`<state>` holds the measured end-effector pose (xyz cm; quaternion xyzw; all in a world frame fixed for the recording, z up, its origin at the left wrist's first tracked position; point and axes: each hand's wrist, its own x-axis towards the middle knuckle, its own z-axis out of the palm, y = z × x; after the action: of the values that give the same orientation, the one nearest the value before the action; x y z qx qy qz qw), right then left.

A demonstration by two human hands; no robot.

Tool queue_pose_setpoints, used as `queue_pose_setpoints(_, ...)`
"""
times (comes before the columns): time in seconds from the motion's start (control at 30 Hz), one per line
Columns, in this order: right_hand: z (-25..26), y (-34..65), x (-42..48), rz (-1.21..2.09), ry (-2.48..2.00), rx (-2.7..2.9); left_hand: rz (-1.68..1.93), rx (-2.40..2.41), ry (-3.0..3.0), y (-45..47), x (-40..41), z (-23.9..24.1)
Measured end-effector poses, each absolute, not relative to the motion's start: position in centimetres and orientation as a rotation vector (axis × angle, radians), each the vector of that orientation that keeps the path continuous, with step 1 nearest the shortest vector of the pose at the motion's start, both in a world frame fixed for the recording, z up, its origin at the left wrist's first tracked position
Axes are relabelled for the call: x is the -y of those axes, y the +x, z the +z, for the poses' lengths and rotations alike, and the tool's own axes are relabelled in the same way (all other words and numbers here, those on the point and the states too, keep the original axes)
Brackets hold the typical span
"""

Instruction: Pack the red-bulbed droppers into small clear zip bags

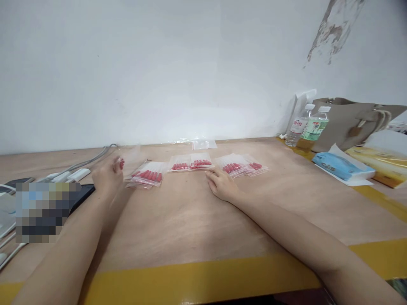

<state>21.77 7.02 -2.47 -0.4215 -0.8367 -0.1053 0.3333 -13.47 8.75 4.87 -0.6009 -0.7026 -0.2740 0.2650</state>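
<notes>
My left hand (107,176) is raised at the left, its fingers closed on a small clear plastic bag of red pieces (121,162). Just right of it lies a stack of similar bags (149,174), each with a row of short red rods inside. My right hand (221,183) rests on the table with its fingers reaching forward, fingertips at the lower edge of a middle bag (201,162). Beside that one is another bag (179,165). To the right of the hand, several more bags (237,166) overlap.
Clear empty-looking bags (204,145) lie near the wall. On the left are a dark device (83,195), white plugs (78,175) and a grey cable (95,157). Bottles (313,127), a grey handbag (346,123) and a blue tissue pack (341,166) stand at the right.
</notes>
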Motion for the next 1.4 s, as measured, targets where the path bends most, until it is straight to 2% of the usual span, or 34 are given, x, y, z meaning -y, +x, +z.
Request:
queue_pose_setpoints(0.17, -2.0, 22.0, -6.7, -0.327, -1.217, 2.194, -0.682, 1.595, -1.892, -5.4, -9.4, 4.4)
queue_pose_setpoints(0.27, -1.9, 22.3, -6.7, -0.378, -1.263, 2.192, -0.576, 1.188, -2.272, 0.7, -9.0, 2.9)
queue_pose_setpoints(0.43, -1.9, 22.9, -7.1, -0.418, -1.282, 2.134, -0.605, 1.088, -2.4, 6.4, -8.6, -0.2)
queue_pose_setpoints(0.6, -1.9, 23.6, -7.7, -0.363, -0.951, 2.234, -0.769, 1.02, -2.503, 4.6, -8.6, -1.5)
queue_pose_setpoints(0.77, -1.8, 23.2, -7.9, -0.493, -0.638, 2.318, -0.906, 0.963, -2.544, 2.4, -8.5, -1.7)
queue_pose_setpoints(0.93, -2.3, 23.4, -8.2, -0.58, -0.657, 2.292, -0.891, 0.869, -2.507, 2.8, -8.5, -1.7)
queue_pose_setpoints(1.17, -3.2, 25.6, -9.4, -0.189, -0.758, 2.204, -0.788, 0.655, -2.462, 1.1, -8.5, -0.5)
queue_pose_setpoints(1.4, -3.2, 26.1, -9.3, -0.229, -0.799, 2.21, -0.768, 0.488, -2.422, 0.7, -8.6, -0.6)
